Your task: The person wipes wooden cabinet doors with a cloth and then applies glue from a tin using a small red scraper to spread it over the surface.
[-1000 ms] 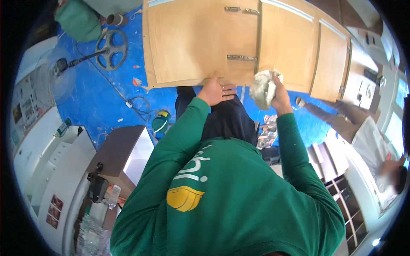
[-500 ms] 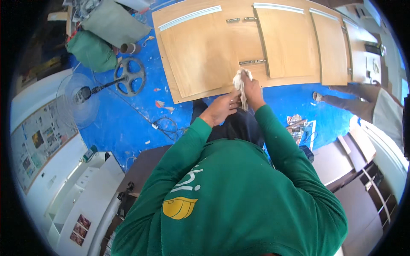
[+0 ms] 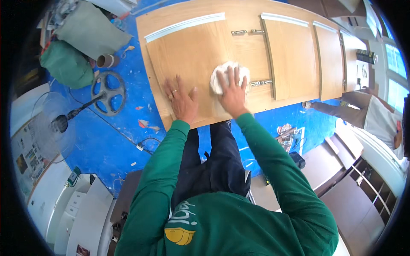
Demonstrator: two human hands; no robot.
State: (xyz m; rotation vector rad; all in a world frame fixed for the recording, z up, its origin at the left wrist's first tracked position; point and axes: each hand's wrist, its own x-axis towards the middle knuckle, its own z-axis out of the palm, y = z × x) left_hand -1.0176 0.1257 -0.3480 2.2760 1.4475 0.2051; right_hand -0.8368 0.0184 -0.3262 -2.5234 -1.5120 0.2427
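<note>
A wooden board [image 3: 244, 55] bears several pale panels, metal hinges [image 3: 260, 83] and white edge strips [image 3: 185, 26]. My left hand [image 3: 181, 100] rests on the leftmost panel [image 3: 188, 49], fingers extended and spread, holding nothing. Just right of it, my right hand [image 3: 232, 94] presses a white cloth [image 3: 213, 81] against the same panel with its fingers spread flat over it, near the panel's right edge. The fingers hide part of the cloth and are slightly blurred.
A fan [image 3: 60, 123] with a spoked base [image 3: 109, 112] stands left on blue floor covering [image 3: 115, 136], near a cable [image 3: 141, 146], green sack [image 3: 66, 64] and cylindrical container [image 3: 106, 61]. Another person [image 3: 378, 119] is at the board's far right, beside a dark can [image 3: 365, 55].
The cloth, earlier bunched in my right hand and then held where both hands met, is now spread on the panel under my right hand. My left hand has moved left onto the panel.
</note>
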